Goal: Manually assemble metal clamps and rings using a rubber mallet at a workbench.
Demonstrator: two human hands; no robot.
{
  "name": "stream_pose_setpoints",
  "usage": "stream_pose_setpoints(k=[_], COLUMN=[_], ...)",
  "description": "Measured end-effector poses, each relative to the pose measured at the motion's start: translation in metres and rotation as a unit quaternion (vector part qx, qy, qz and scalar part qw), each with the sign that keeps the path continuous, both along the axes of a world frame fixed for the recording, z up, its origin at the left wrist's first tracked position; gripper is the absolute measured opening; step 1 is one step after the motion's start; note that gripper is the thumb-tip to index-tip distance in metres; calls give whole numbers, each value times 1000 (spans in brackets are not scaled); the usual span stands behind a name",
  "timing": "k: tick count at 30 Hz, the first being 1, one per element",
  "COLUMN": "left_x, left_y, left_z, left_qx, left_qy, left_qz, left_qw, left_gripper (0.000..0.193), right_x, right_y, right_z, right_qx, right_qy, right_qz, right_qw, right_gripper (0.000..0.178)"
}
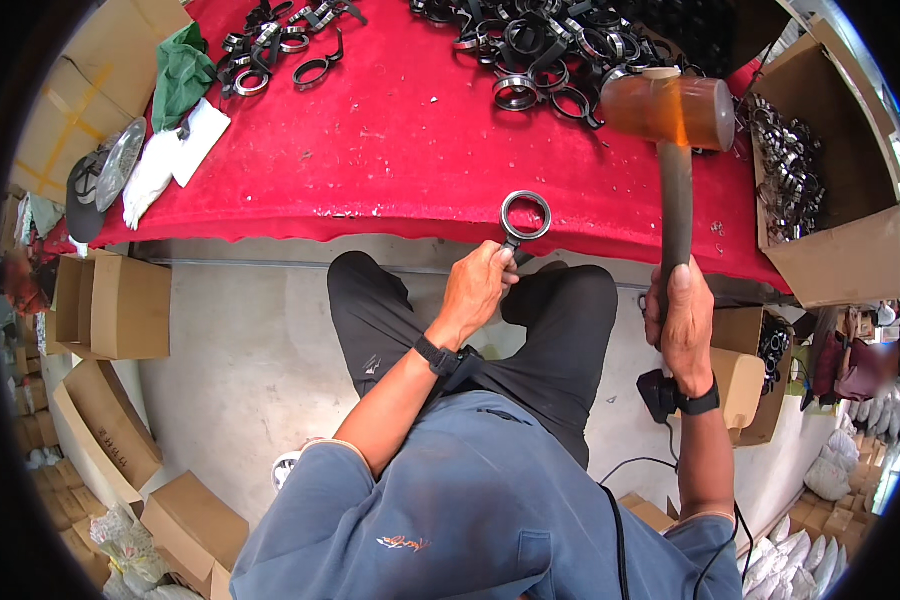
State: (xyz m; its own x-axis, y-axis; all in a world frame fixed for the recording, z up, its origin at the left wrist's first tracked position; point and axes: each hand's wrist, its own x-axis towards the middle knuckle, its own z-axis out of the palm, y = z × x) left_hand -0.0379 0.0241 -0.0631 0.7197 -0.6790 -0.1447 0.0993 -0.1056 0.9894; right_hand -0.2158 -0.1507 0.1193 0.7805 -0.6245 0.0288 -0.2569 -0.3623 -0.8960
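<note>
My left hand is closed on the short black handle of a metal ring part, whose round end stands out over the near edge of the red-covered table. In my right hand is the handle of a mallet. Its translucent amber head is raised at the right, in front of part of a heap of similar black-and-silver ring parts. The mallet head appears apart from the ring in my left hand.
A smaller group of ring parts lies at the table's far left, near a green cloth and a dark cap. At the right stands an open carton with shiny metal pieces. More cartons are on the floor.
</note>
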Motion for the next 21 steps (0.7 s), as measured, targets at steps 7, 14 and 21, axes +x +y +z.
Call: stream_pose_setpoints(k=[7, 14, 21], left_x=[4, 11, 25], left_y=[5, 0, 26], left_z=[5, 5, 28], left_qx=[29, 54, 3], left_qy=[-20, -71, 34], left_qz=[-3, -14, -17], left_qw=[999, 996, 999], left_gripper=[35, 34, 40], right_x=[12, 55, -19], right_y=[10, 2, 4], right_z=[13, 19, -18], right_qx=[-153, -266, 146], right_qy=[-5, 229, 48], right_qz=[99, 166, -15], right_qw=[983, 922, 988], right_gripper=[50, 43, 55])
